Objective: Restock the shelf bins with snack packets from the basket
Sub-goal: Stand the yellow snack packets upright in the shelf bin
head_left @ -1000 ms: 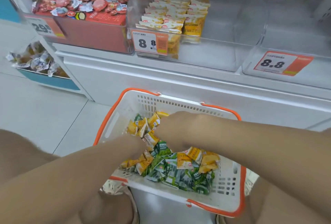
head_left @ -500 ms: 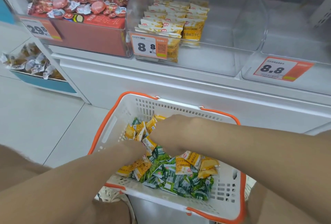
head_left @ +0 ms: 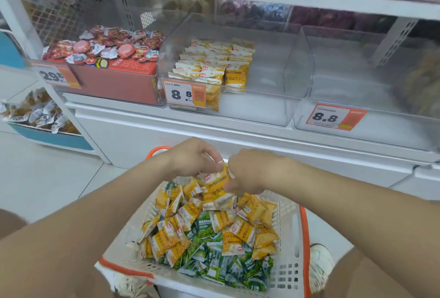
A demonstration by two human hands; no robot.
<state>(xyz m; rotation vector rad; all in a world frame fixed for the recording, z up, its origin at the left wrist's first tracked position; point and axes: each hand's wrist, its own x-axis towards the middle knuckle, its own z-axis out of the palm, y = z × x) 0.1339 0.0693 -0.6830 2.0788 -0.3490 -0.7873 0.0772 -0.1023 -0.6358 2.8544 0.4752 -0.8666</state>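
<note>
We see both hands raised together over the far end of the white, orange-rimmed basket (head_left: pixel 289 238), which sits on the floor between the person's knees. The left hand (head_left: pixel 190 157) has its fingers curled down over the top edge of a yellow snack packet (head_left: pixel 215 180). The right hand (head_left: pixel 250 171) pinches the same packet from its right side, thumb and fingers closed on it. The packet is upright, just above the heap. There may be a second packet behind it, but the hands cover too much for us to tell. Below them the basket holds loose yellow packets (head_left: pixel 223 221) toward the far and middle part and green packets (head_left: pixel 226 266) along the near side. On the shelf above, the middle clear bin (head_left: pixel 273 78) has matching yellow packets standing in rows (head_left: pixel 214 64) in its left half, behind an orange-edged price tag (head_left: pixel 184 94). To its right we see a second clear bin (head_left: pixel 357 83) with its own price tag (head_left: pixel 333 116). To its left is a red bin (head_left: pixel 114 83) heaped with red-wrapped snacks (head_left: pixel 107 45). A white shoe (head_left: pixel 320 264) shows beside the basket's right wall.
</note>
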